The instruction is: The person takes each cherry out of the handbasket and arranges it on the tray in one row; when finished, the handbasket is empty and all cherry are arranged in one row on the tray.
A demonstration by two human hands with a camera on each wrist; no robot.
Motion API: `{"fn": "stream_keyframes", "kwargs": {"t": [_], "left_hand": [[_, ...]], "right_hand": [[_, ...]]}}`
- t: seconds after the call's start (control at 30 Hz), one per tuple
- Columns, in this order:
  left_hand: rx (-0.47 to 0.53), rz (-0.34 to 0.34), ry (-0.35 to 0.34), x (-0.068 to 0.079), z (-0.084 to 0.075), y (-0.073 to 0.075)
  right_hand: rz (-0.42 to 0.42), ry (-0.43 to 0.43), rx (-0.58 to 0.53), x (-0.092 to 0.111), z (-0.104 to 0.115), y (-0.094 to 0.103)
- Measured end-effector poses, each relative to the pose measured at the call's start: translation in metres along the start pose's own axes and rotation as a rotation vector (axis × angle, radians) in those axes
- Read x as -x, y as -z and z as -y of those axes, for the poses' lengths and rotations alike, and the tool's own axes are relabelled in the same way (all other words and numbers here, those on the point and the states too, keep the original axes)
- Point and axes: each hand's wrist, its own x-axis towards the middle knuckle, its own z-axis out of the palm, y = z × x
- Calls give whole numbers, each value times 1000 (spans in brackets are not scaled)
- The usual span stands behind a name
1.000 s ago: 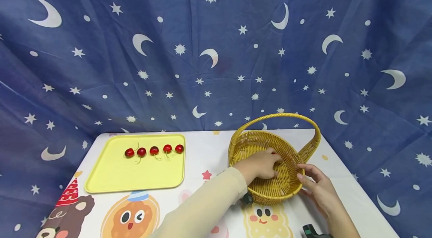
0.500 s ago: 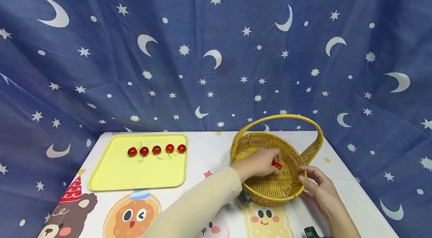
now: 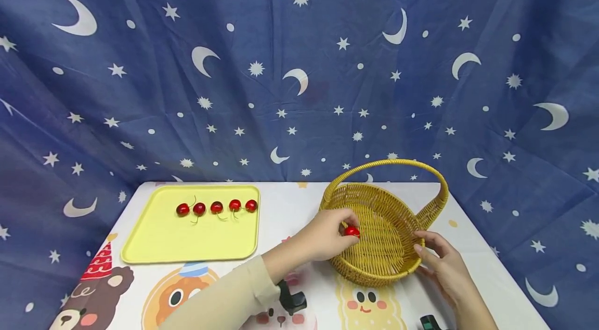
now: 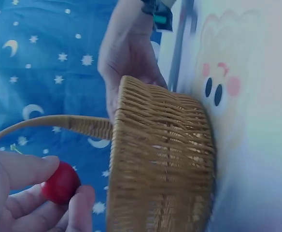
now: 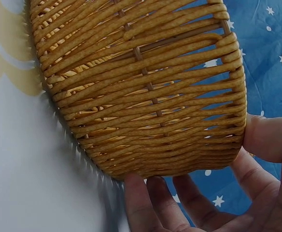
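Observation:
My left hand (image 3: 323, 239) pinches a red cherry (image 3: 352, 232) between thumb and fingertips, over the left rim of a wicker basket (image 3: 381, 247). In the left wrist view the cherry (image 4: 62, 183) shows close up, beside the woven wall of the basket (image 4: 160, 154). My right hand (image 3: 444, 265) holds the basket's right rim near the base of its arched handle. Seen from the right wrist, that hand (image 5: 257, 193) has its thumb at the rim and its fingertips against the outer wall. The visible inside of the basket shows only bare weave.
A yellow tray (image 3: 187, 247) lies at the left of the table, with a row of several stemmed cherries (image 3: 217, 208) near its back. The white tablecloth (image 3: 287, 205) carries cartoon prints. Behind the table hangs a blue curtain (image 3: 262, 111) with moons and stars.
My left hand has come up from the inside of the basket and moved left to its rim, now with a cherry in its fingers. The right hand stays at the basket's rim.

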Motion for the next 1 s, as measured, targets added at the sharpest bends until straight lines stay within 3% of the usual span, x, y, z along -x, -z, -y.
{"fn": "stream_keyframes", "kwargs": {"t": [0.13,0.27,0.57,0.67,0.77,0.9,1.0], "left_hand": [[73,-5,44,47,13,28],[60,-43,94,89,32,59],[-25,-344,376,171,100,153],[-65,-426,440,187,129,184],[-88,-481,483,196,161,206],[-115,-533,540,203,196,223],[-128,-531,585,203,213,231]], "right_hand": [[2,-2,-4,0,-1,0],[0,7,-1,-1,-1,0],[-5,2,-13,0,-1,0],[-5,-6,-11,0,-1,0],[-12,-7,-12,0,-2,0],[-18,-14,-6,0,-2,-1],[-24,-19,0,-1,-2,-1]]}}
